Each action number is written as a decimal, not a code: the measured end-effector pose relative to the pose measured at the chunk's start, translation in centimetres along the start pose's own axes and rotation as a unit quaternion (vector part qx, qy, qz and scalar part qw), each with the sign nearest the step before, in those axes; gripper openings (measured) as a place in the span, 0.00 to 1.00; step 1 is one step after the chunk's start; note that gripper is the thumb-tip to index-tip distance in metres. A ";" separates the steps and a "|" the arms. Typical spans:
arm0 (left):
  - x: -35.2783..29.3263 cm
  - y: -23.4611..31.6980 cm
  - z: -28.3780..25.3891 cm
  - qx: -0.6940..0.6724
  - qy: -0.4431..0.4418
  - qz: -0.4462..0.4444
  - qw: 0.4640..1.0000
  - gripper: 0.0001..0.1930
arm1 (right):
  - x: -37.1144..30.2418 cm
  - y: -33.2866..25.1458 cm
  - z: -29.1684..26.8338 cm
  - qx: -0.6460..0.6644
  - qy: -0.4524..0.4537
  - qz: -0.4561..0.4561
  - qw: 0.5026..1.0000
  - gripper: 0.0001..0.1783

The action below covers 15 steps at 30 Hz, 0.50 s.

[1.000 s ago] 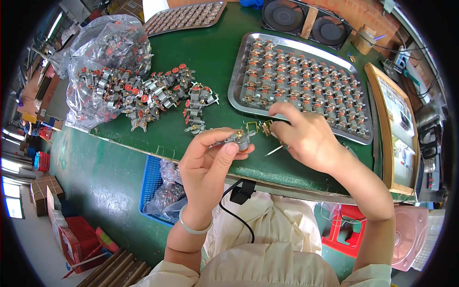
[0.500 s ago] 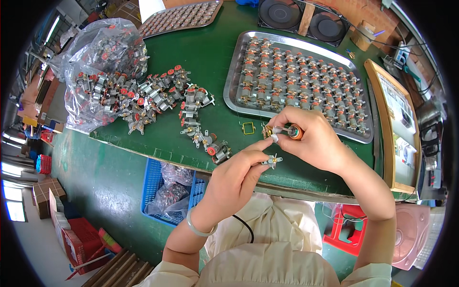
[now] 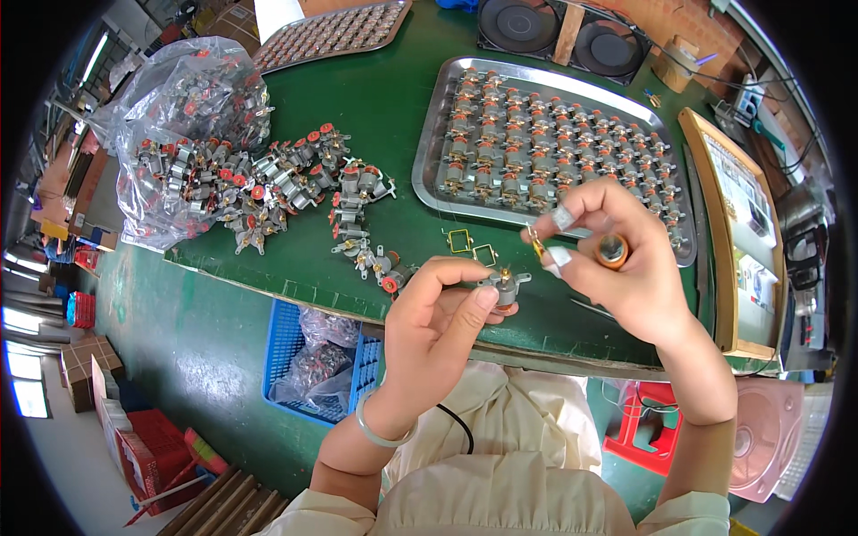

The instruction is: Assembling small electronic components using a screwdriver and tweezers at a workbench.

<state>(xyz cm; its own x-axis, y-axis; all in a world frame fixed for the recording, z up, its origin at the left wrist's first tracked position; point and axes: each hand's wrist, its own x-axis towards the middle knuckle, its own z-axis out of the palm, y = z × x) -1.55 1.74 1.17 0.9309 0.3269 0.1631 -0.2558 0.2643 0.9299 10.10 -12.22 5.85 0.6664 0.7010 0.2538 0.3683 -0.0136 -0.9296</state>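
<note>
Cylindrical metal component (image 3: 506, 290), grey with orange-red base and side tabs, is located just below center of frame, held clear of the bench edge's green top. It is pinched between thumb and fingers of the left hand (image 3: 440, 314); a pale bangle (image 3: 382, 435) is worn on that wrist. A small brass part (image 3: 537, 244) is gripped between thumb and index finger of the right hand (image 3: 645, 284), right of center; an amber-handled tool (image 3: 611, 251) is tucked in the same hand. White coverings are worn on two right fingertips.

Two thin rectangular brass-coloured frames (image 3: 459, 241) are laid on the green workbench (image 3: 357, 94), just beyond the left hand. Similar components (image 3: 353, 219) are heaped left of center, spilling from a clear plastic bag (image 3: 192, 76), upper left. A metal tray (image 3: 425, 170), upper right of center, is filled with rows of components. A second loaded tray (image 3: 332, 37) is seen at top left; two black fans (image 3: 520, 25) are placed at top.
</note>
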 end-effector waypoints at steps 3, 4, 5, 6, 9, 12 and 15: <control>0.4 0.3 0.1 -0.037 -0.013 -0.034 0.999 0.07 | -0.5 -1.3 -0.4 0.130 -0.019 0.170 0.977 0.15; 0.5 0.4 0.3 -0.038 -0.015 -0.035 0.999 0.07 | -0.8 -1.3 -0.6 0.177 -0.032 0.223 0.958 0.16; 0.6 0.5 0.5 -0.051 -0.018 -0.041 0.998 0.07 | -0.9 -1.0 -0.4 0.186 -0.025 0.236 0.954 0.17; 0.7 0.6 0.6 -0.064 -0.021 -0.046 0.997 0.07 | -1.0 -0.8 -0.4 0.186 -0.023 0.236 0.953 0.17; 1.0 0.6 0.9 -0.054 -0.028 -0.047 0.997 0.08 | -1.4 -0.3 -0.5 0.231 -0.042 0.235 0.943 0.18; 1.3 0.7 1.4 -0.049 -0.013 -0.032 0.998 0.08 | -2.0 -0.6 0.5 0.298 0.019 0.216 0.930 0.17; 1.3 0.6 1.7 -0.050 -0.005 -0.034 0.998 0.09 | -2.3 -0.4 0.4 0.301 0.011 0.209 0.931 0.19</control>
<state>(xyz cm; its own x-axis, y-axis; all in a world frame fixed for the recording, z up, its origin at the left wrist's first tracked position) -0.05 0.81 2.53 0.9497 0.2954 0.1043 -0.2158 0.3754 0.9014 8.12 -13.58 5.56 0.6854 0.7095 -0.1635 -0.3505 0.1247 -0.9282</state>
